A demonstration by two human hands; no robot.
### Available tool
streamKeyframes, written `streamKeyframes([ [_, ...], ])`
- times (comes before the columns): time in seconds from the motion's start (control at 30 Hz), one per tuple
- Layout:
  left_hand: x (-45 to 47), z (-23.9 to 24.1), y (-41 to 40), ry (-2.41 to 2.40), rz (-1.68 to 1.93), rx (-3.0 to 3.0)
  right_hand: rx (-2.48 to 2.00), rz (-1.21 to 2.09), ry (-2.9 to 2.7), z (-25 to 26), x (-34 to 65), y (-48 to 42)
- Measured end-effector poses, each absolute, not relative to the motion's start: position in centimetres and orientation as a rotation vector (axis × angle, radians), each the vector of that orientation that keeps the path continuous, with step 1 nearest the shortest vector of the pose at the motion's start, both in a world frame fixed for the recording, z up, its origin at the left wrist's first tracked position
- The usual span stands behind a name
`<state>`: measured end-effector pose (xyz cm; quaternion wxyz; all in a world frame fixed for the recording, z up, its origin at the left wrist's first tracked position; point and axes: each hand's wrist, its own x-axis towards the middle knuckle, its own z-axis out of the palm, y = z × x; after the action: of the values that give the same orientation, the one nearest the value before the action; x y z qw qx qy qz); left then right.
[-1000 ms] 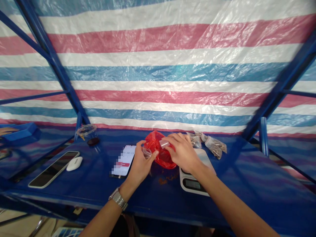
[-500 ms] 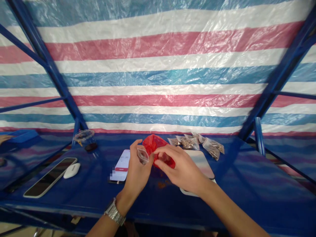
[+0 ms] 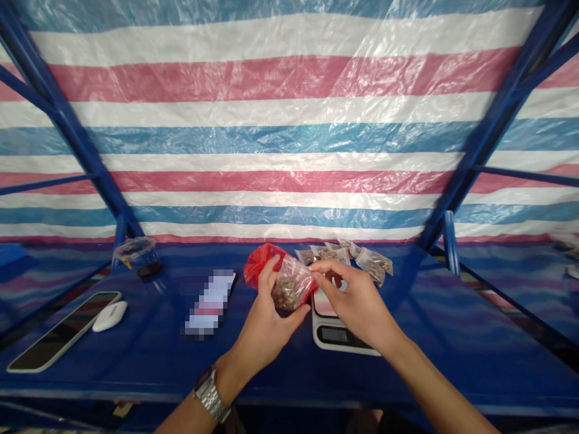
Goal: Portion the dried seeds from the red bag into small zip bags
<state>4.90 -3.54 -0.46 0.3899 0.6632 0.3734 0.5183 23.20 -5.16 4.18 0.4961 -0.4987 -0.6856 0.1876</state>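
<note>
My left hand (image 3: 266,328) grips a small clear plastic bag (image 3: 289,286) filled with brown bits, fingers wrapped round its lower part. My right hand (image 3: 357,301) pinches the same bag at its top right edge. Both hands are raised just above the blue table (image 3: 280,374). Behind the bag lies a red plastic bag (image 3: 256,265), partly hidden by my left fingers. A white kitchen scale (image 3: 332,334) sits under my right hand. Several more small filled bags (image 3: 368,262) lie in a row just beyond the scale.
A phone with a lit screen (image 3: 210,301) lies left of my hands. Further left are a white oval case (image 3: 110,315) and a dark tablet (image 3: 58,331). A clear lidded cup (image 3: 136,254) stands at the back left. Blue frame posts (image 3: 450,250) rise at both sides.
The small bag in my left hand was empty; it now holds brown bits. My right hand has left the red bag and pinches the small bag's top. The view shifted rightwards.
</note>
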Motion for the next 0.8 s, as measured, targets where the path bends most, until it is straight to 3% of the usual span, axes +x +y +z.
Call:
streamKeyframes([
  [0.33, 4.5, -2.1, -5.2, 1.057, 1.148, 2.004, -1.491, 0.482, -1.575, 0.3, 30.4, -2.8],
  [0.47, 3.8, -2.4, -5.8, 1.130, 0.990, 2.095, -1.710, 0.307, -1.619, -1.3, 31.7, -2.8],
  [0.6, 3.1, -2.2, -4.9, 1.149, 0.912, 2.291, -1.687, 0.116, -1.602, -1.3, 32.1, -3.3],
  [0.8, 1.4, -1.8, -3.2, 1.276, 0.935, 2.255, -1.603, 0.094, -1.594, -0.5, 31.6, -4.2],
])
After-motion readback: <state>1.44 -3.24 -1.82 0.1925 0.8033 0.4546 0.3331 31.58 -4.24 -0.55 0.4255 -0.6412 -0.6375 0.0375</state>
